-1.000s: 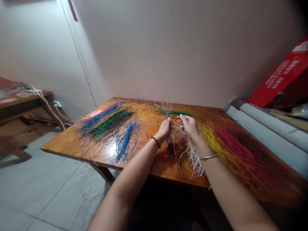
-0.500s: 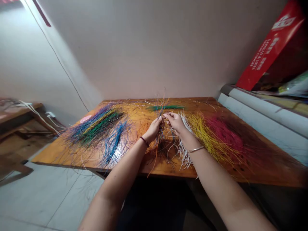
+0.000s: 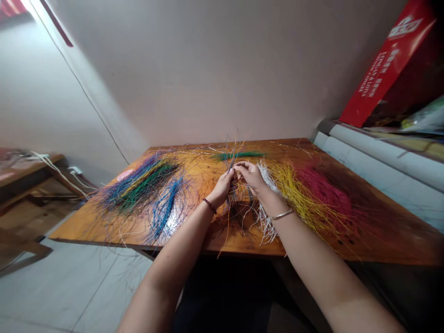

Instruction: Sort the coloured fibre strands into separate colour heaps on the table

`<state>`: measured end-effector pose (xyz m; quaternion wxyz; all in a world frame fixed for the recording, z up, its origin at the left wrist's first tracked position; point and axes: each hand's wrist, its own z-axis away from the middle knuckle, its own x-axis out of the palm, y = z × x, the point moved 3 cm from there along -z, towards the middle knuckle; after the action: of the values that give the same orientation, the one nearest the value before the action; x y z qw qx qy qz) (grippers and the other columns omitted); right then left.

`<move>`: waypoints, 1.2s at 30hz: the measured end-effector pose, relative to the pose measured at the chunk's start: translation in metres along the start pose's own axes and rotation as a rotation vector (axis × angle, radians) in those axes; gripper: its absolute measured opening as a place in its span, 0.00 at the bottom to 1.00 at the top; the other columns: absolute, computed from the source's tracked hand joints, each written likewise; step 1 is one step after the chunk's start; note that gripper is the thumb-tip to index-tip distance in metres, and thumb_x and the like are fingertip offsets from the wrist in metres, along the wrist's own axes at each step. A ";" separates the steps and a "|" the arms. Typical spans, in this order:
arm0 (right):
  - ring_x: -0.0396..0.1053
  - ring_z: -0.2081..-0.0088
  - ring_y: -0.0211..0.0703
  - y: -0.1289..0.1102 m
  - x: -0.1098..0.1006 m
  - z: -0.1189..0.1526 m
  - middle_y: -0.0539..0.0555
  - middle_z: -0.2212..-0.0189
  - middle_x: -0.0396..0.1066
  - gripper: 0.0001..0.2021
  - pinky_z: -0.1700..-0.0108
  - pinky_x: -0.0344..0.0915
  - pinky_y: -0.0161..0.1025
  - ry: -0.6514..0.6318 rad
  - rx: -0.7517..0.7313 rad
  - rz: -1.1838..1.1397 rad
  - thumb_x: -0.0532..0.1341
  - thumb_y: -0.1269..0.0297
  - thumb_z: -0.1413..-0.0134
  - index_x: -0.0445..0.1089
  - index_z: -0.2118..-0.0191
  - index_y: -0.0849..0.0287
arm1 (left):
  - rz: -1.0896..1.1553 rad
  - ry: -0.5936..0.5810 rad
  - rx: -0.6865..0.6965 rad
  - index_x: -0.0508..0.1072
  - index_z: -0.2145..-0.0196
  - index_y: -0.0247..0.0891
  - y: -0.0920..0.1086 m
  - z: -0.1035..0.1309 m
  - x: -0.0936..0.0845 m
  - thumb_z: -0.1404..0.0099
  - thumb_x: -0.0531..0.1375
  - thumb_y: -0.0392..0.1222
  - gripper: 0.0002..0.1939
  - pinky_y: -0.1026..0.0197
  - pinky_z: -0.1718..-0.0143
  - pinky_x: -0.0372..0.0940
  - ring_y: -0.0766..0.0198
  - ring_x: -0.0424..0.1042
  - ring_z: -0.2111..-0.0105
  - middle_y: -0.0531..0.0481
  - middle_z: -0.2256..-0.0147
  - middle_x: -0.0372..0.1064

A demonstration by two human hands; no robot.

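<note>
Over the middle of the wooden table, my left hand [image 3: 223,186] is closed round a small bundle of thin strands [image 3: 230,159], grey-blue and orange, whose ends stick up above the thumb and trail down below. My right hand [image 3: 250,175] meets it from the right, thumb and forefinger pinched together at the bundle near the left thumb. Whether it grips a single strand or several is too small to tell. Orange strands [image 3: 204,185] lie behind and left of my hands, and white strands [image 3: 266,222] lie beneath my right wrist.
Yellow strands [image 3: 294,189] and magenta strands [image 3: 324,194] spread across the right of the table [image 3: 83,227]. Blue strands [image 3: 166,208] and a green, yellow and purple heap [image 3: 142,180] lie left. More green strands [image 3: 243,156] lie at the back. A red box [image 3: 385,69] stands right.
My right fingers have drawn in closer to the left thumb at the bundle. The whole view has shifted slightly; the strand piles lie as before.
</note>
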<state>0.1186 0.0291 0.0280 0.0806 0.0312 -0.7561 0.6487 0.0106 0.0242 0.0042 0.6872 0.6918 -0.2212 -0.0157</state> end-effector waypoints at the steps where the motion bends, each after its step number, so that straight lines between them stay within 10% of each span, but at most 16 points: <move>1: 0.61 0.79 0.30 0.000 0.001 0.000 0.47 0.76 0.68 0.14 0.79 0.56 0.30 -0.012 -0.009 -0.004 0.65 0.58 0.61 0.68 0.68 0.60 | 0.003 0.008 0.004 0.58 0.73 0.38 0.000 -0.001 -0.001 0.42 0.59 0.58 0.21 0.70 0.84 0.44 0.74 0.49 0.84 0.58 0.79 0.50; 17: 0.54 0.81 0.27 -0.014 -0.031 -0.008 0.53 0.64 0.74 0.19 0.81 0.50 0.30 0.245 -0.205 -0.181 0.66 0.50 0.62 0.67 0.67 0.58 | 0.009 -0.052 0.024 0.55 0.75 0.39 0.007 0.000 0.001 0.41 0.58 0.58 0.21 0.71 0.86 0.40 0.75 0.43 0.85 0.59 0.80 0.45; 36: 0.63 0.77 0.31 -0.001 -0.016 -0.008 0.57 0.66 0.75 0.20 0.77 0.60 0.30 0.198 -0.176 -0.134 0.67 0.52 0.62 0.72 0.65 0.63 | -0.092 -0.037 0.020 0.55 0.76 0.38 0.007 0.002 0.006 0.41 0.58 0.57 0.22 0.71 0.86 0.41 0.76 0.43 0.85 0.59 0.80 0.46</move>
<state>0.1347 0.0361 0.0274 0.2003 0.0105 -0.7947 0.5729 0.0129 0.0205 0.0125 0.6746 0.7076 -0.2020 -0.0580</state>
